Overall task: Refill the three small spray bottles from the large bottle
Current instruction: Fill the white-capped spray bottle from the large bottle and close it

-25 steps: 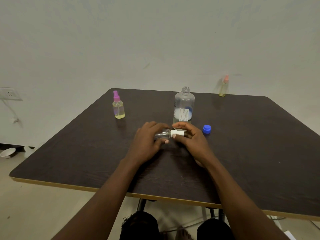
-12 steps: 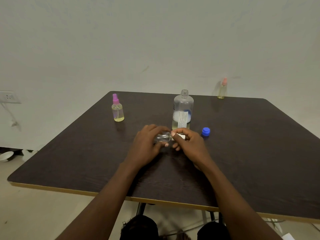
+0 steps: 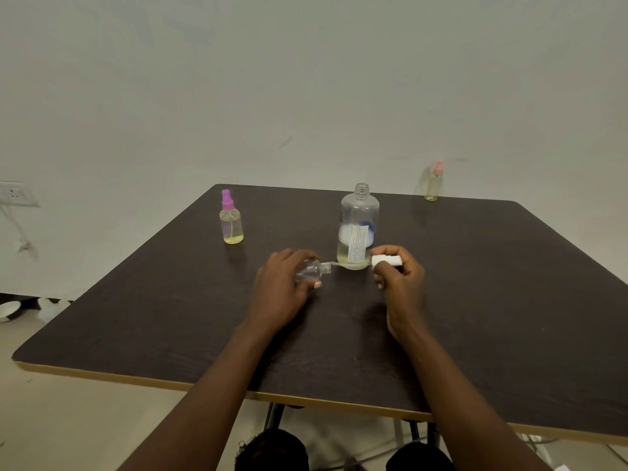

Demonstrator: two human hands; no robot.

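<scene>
My left hand [image 3: 282, 288] holds a small clear spray bottle [image 3: 311, 270] tilted on its side, neck pointing right, with no head on it. My right hand [image 3: 401, 277] grips the white spray head [image 3: 385, 260], pulled out to the right; its thin dip tube [image 3: 346, 264] still spans the gap to the neck. The large clear bottle [image 3: 358, 226] stands uncapped just behind my hands, with a little yellowish liquid at its bottom. A pink-topped spray bottle [image 3: 231, 223] with yellow liquid stands at the left. Another spray bottle [image 3: 434, 183] with a peach top stands at the far right edge.
The dark table [image 3: 492, 300] has a light wooden front edge. The blue cap is hidden behind my right hand. A wall socket [image 3: 15, 193] is on the left wall, and a white bowl [image 3: 8, 309] lies on the floor at the left.
My right hand has pulled the white spray head off the small bottle and moved it right, drawing the tube out. The blue cap is now hidden behind that hand.
</scene>
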